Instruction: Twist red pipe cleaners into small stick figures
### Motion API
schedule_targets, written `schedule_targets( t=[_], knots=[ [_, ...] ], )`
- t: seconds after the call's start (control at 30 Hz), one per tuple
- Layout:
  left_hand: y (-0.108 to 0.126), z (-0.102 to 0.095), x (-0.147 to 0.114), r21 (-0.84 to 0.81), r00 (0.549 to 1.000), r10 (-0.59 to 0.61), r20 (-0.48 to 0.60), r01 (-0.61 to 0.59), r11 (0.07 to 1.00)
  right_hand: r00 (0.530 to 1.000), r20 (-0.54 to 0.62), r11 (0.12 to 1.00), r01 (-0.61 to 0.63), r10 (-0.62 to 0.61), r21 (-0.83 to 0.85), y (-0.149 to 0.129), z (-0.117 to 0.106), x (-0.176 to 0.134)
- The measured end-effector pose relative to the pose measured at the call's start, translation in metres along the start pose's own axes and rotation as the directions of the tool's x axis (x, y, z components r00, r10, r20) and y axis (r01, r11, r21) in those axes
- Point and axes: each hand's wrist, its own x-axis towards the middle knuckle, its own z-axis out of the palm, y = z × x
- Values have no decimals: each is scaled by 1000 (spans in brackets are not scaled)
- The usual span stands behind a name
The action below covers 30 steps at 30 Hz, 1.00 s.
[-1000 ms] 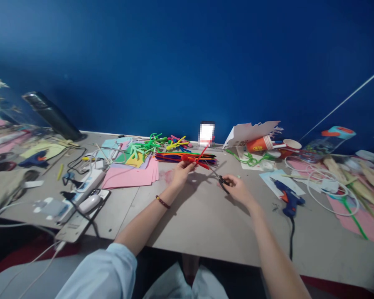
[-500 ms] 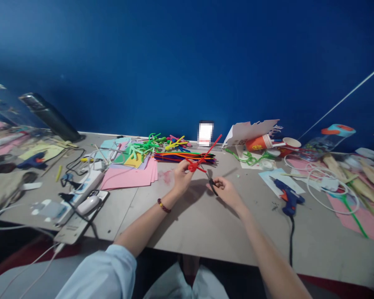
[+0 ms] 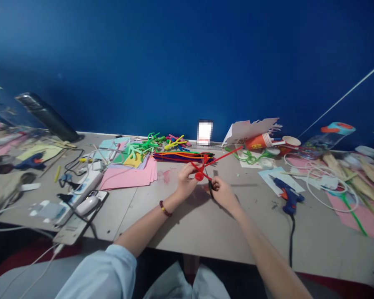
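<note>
Both hands had drawn together over the table's middle: my left hand [image 3: 187, 179] pinched the red pipe cleaner [image 3: 205, 164], its tail now pointing far-right, while my right hand [image 3: 222, 192] gripped the black scissors [image 3: 210, 187] just beside it.

Nothing here can be read. The orange paper cup [image 3: 258, 142] lying on its side near the wall carries dark print, but it is too small and blurred to make out. The small upright card [image 3: 205, 132] at the back of the table [image 3: 205, 224] is pixelated, a white patch with a red band low down, no letters legible. The blue glue gun [image 3: 286, 194] and the white power strip [image 3: 81, 189] show no marking that I can tell.
</note>
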Motion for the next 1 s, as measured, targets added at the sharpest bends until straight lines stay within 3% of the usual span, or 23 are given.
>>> schedule_targets(
  t=[0.2,0.47,1.0],
  knots=[
    [1,8,-5,-4,997,-57,-57,57,998,993,-113,981,1,-24,-195,-1,5,-2],
    [3,14,-7,-115,988,-133,-74,124,986,989,-145,965,-57,20,-256,-14,8,-6],
    [4,18,-9,-137,977,-186,-101,171,976,989,-149,990,-19,-2,-140,-9,15,-6]
  ],
)
